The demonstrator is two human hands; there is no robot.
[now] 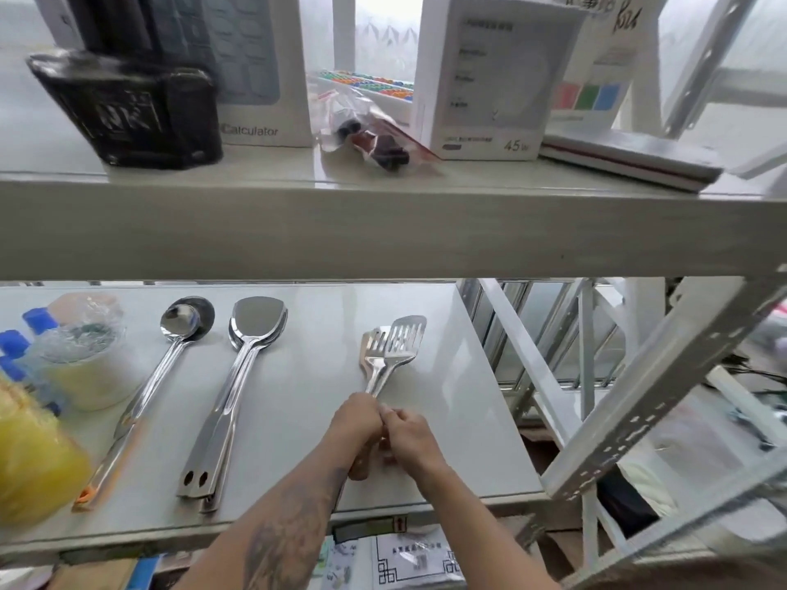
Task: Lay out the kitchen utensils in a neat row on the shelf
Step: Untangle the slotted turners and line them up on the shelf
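On the lower white shelf (pixel 298 419) lie steel utensils with their handles toward me. At the left is a pair of ladles (pixel 183 323), then stacked solid spatulas (pixel 255 323) beside them. Further right, two slotted spatulas (pixel 396 342) overlap, heads fanned slightly apart. My left hand (pixel 355 419) is closed around their handles just below the heads. My right hand (pixel 411 436) touches it from the right, fingers pinched on the same handles. The handles' lower ends are hidden under my hands.
At the shelf's left end stand a plastic-wrapped tub (pixel 81 368), blue-capped bottles (pixel 17 347) and a yellow bag (pixel 34 457). The upper shelf (pixel 383 223) overhangs, carrying a black knife block (pixel 127 108), boxes and a bagged item. A white metal rack frame (pixel 639 419) rises at the right.
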